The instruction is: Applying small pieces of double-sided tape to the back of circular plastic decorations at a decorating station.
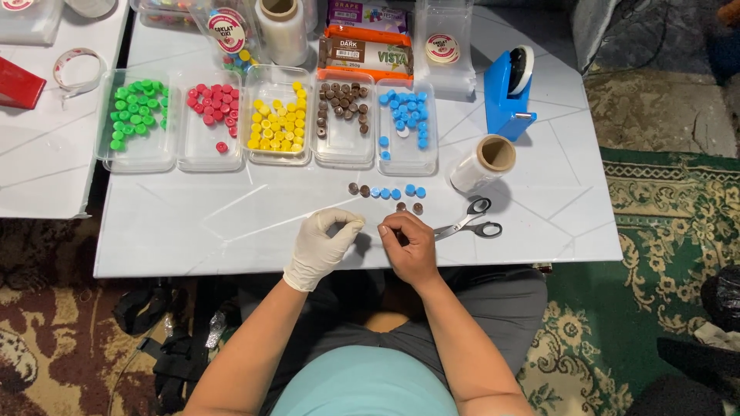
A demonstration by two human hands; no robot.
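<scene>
The gloved left hand (322,245) and bare right hand (407,245) both pinch shut (contents too small to tell) above the tabletop (231,223), scissors (469,223) at three o'clock.

Five clear trays are lined up along a white table (193,231), filled with green pieces (137,108), red pieces (213,102), yellow pieces (279,123), brown pieces (342,104) and blue pieces (403,112). A blue tape dispenser (509,92) is set at the right, near a roll of clear film (482,162). Scissors (470,222) are laid below it. A patterned carpet (663,208) is spread underneath.
</scene>
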